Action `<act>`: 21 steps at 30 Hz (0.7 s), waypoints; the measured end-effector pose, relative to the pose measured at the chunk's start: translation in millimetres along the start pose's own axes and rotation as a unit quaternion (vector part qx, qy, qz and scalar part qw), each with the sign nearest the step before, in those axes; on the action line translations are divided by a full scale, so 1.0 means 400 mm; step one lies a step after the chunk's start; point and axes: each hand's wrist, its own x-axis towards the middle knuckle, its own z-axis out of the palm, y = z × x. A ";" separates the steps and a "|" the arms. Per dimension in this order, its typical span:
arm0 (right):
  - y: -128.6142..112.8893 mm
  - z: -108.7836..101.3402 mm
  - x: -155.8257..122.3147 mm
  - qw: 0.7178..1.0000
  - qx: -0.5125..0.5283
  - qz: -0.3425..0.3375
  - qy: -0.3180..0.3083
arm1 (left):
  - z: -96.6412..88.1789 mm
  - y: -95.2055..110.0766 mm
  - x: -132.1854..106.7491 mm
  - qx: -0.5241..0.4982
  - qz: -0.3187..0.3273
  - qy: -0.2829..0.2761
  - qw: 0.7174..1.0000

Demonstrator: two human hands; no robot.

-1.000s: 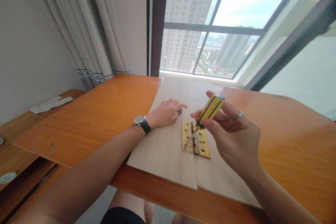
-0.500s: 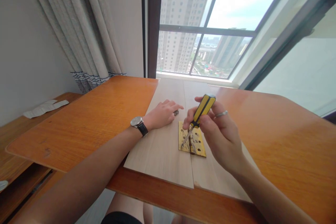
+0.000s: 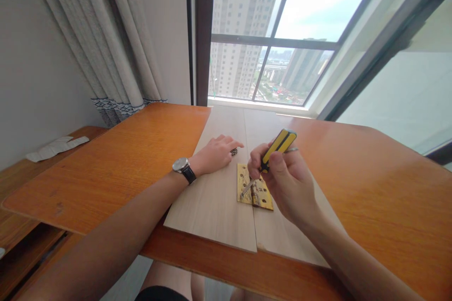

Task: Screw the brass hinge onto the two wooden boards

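My right hand [image 3: 287,178] grips a screwdriver [image 3: 280,146] by its yellow and black handle. The shaft slants down to the left, its tip at a lower hole in the left leaf of a brass hinge [image 3: 262,197]. That worn hinge lies opened flat, its knuckle along the seam between two pale wooden boards [image 3: 212,211]. Resting flat on the left board is my left hand [image 3: 218,154], fingers stretched out and holding nothing visible. By its thumb side sits a small dark pile, apparently screws [image 3: 234,152], partly covered by the hand.
Both boards lie on an orange-brown wooden table [image 3: 134,169], close to its front edge. Beyond the table is a window [image 3: 243,42]. A grey curtain [image 3: 102,42] hangs at the left, above a lower wooden surface with white paper strips [image 3: 56,148].
My right hand has turned the screwdriver handle, which leans further right, and the fingers have closed more around it. My left hand stays on the board. The view has shifted slightly.
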 end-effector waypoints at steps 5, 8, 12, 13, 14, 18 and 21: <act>0.003 -0.011 0.007 1.000 0.013 -0.010 0.003 | 0.001 -0.002 0.001 0.006 0.001 -0.007 1.000; 0.000 -0.016 0.003 1.000 0.013 -0.007 -0.014 | 0.001 -0.003 0.002 0.001 0.002 -0.005 1.000; -0.005 -0.016 -0.002 0.998 0.008 0.006 -0.068 | -0.001 -0.001 0.003 -0.001 0.002 -0.008 1.000; -0.006 -0.014 -0.002 0.997 0.011 0.007 -0.073 | -0.002 0.000 0.002 0.000 0.003 -0.011 1.000; -0.008 -0.012 -0.001 0.997 0.018 0.008 -0.074 | -0.003 0.001 0.002 0.000 0.003 -0.012 1.000; -0.017 -0.002 0.005 0.993 0.076 0.036 -0.081 | -0.005 0.003 0.001 -0.007 0.004 -0.008 1.000; -0.023 0.000 0.009 0.987 0.110 0.066 -0.095 | -0.004 0.001 0.000 -0.013 0.007 -0.010 1.000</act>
